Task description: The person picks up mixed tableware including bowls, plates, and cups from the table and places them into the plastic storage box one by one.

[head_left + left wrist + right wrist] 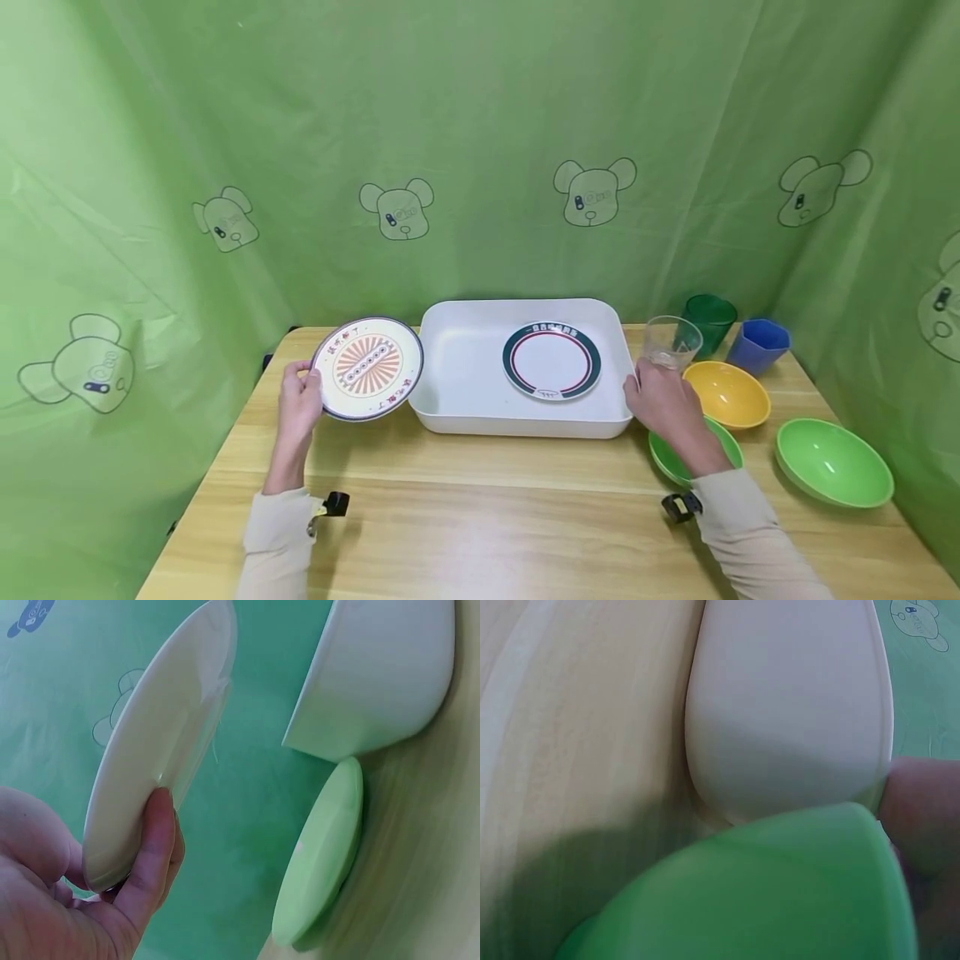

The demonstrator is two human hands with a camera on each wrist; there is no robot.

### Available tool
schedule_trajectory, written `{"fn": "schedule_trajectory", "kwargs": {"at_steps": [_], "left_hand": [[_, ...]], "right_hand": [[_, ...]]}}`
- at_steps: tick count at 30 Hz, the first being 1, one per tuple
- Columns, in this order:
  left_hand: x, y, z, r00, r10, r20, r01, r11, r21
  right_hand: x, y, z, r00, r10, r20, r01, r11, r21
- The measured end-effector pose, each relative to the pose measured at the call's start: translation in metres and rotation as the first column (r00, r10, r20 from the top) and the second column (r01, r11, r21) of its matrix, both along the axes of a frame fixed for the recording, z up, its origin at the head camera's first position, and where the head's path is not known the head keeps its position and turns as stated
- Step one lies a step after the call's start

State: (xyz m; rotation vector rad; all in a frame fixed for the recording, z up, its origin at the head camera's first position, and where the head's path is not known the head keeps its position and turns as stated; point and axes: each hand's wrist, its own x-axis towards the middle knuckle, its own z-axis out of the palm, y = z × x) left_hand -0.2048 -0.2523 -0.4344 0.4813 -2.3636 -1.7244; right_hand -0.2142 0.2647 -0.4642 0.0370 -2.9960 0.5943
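Note:
My left hand grips the edge of a white plate with a dark blue rim and an orange sunburst. The plate is raised, left of the white basin; its pale underside faces the left wrist view. My right hand is at the basin's right end, close over a green bowl, its fingers mostly hidden. A clear cup stands just beyond it, its bottom overlapped by the knuckles; I cannot tell what those fingers hold. Inside the basin lies a white plate with a dark green rim.
A dark green cup, a blue cup, a yellow bowl and another green bowl stand at the right. In the left wrist view a light green dish sits beside the basin. A green curtain borders the table.

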Motion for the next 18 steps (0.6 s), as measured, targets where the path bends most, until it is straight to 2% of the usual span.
{"fn": "schedule_trajectory", "kwargs": {"at_steps": [8,18], "left_hand": [[-0.011,0.019,0.004,0.999,-0.028,-0.019,0.029,0.999,0.031],[-0.02,0.042,0.007,0.998,-0.053,-0.041,0.053,0.999,-0.003]], "right_hand": [[0.0,0.0,-0.001,1.0,0.015,-0.005,-0.015,0.999,0.04],[0.0,0.0,-0.002,0.999,0.034,-0.026,-0.032,0.997,0.068]]}}
